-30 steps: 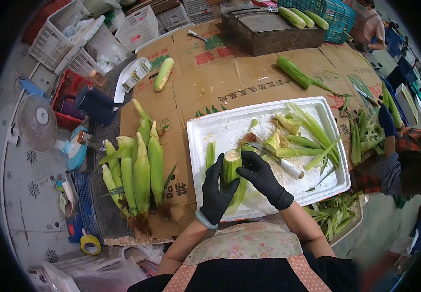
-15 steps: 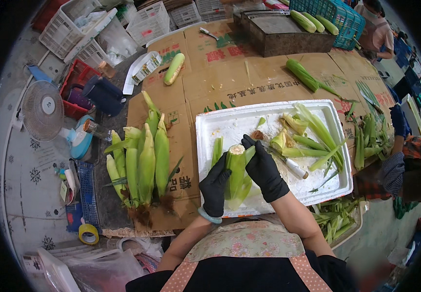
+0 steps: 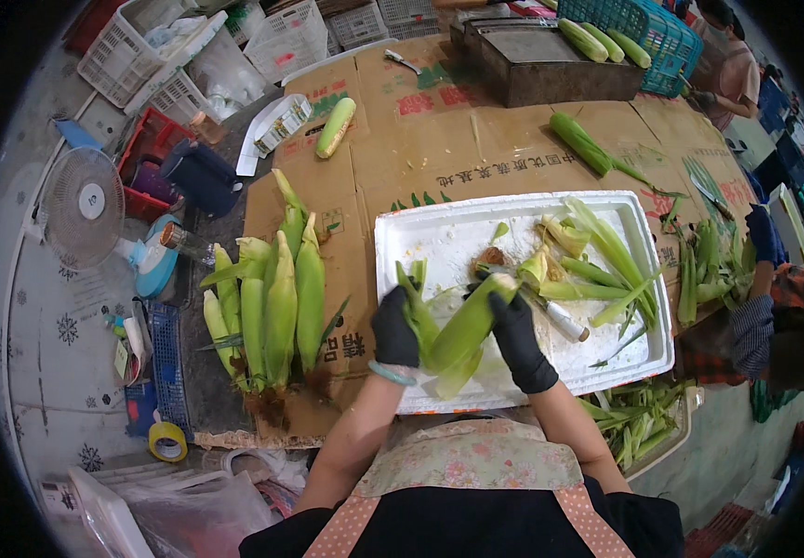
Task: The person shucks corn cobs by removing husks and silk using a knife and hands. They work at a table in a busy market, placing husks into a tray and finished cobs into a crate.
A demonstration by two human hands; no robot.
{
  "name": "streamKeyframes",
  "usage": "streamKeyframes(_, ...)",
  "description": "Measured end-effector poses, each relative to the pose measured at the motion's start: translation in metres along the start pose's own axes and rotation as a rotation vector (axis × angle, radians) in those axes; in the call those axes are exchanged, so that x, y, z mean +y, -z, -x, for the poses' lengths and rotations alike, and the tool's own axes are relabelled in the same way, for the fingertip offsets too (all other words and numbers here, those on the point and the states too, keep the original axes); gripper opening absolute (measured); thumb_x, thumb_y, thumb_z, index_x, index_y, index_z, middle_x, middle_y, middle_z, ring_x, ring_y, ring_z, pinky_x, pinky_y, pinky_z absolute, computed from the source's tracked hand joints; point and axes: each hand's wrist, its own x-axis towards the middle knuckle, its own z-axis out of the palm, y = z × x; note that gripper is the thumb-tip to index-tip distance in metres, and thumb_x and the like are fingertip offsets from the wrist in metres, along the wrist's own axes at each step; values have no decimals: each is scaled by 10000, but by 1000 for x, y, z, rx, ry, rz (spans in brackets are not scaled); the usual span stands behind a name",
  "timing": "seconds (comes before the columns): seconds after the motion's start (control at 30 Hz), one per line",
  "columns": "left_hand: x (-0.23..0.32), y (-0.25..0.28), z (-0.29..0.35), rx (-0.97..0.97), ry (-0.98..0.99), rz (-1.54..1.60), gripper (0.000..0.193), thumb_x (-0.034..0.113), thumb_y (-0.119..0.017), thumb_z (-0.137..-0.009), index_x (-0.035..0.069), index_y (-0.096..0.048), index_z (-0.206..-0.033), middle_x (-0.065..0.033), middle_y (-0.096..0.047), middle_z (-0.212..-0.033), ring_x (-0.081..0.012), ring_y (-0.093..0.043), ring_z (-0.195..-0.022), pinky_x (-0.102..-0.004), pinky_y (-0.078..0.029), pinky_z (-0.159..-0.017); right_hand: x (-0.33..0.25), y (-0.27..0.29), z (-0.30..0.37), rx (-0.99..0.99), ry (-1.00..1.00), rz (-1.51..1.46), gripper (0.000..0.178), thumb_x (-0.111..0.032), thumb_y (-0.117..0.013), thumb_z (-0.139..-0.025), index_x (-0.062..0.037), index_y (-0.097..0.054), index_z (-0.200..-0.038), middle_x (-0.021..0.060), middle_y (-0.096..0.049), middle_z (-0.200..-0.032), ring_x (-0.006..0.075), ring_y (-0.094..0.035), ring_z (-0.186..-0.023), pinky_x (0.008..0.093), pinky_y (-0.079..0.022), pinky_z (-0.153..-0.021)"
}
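Observation:
Over the white foam tray (image 3: pixel 620 365), my two black-gloved hands work on one ear of corn (image 3: pixel 465 327) with green husk. My right hand (image 3: pixel 521 342) is closed round its cut stem end, which points up and right. My left hand (image 3: pixel 395 327) is closed on a husk leaf (image 3: pixel 418 312) that bends away from the ear's left side. Some of its fingers are hidden. Beside my right hand lies a knife with a pale handle (image 3: pixel 564 322). Pulled-off husk leaves (image 3: pixel 597 290) and a brown stem piece (image 3: pixel 488 259) lie in the tray.
Several unhusked ears (image 3: pixel 279 312) stand left on the cardboard (image 3: pixel 365 214). A trimmed ear (image 3: pixel 335 128) lies farther back, near a metal box (image 3: pixel 560 70) with ears on top. A co-worker's blue-gloved hand (image 3: pixel 763 232) is at the right. Husk scraps (image 3: pixel 644 423) fill a bin below.
The ear has tilted from upright to leaning right, its cut end now in my right hand. My left hand has moved left and up, drawing a husk leaf away from it.

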Motion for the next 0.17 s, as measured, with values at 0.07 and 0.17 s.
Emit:
streamKeyframes(0.07, -2, 10, -23, 20, -252, -103, 232, 157, -502, -854, -7, -604, -981, -69, -617, -902, -138, -555, -799, -261, -433, -739, 0, 17, -8, 82, 9, -371, 575, -489, -434, -872, -18, -440, -1202, 115, -561, -1035, 228, -558, -951, 350, -462, -821)
streamKeyframes(0.17, -2, 10, -28, -94, -559, -857, 228, 120, -557, -837, 60, -594, -1054, -105, -600, -1043, -185, -559, -877, -274, -433, -794, -10, 44, -10, -2, -31, -705, 617, -541, -394, -863, -57, -405, -1247, 135, -533, -1090, 262, -552, -974, 382, -450, -863)
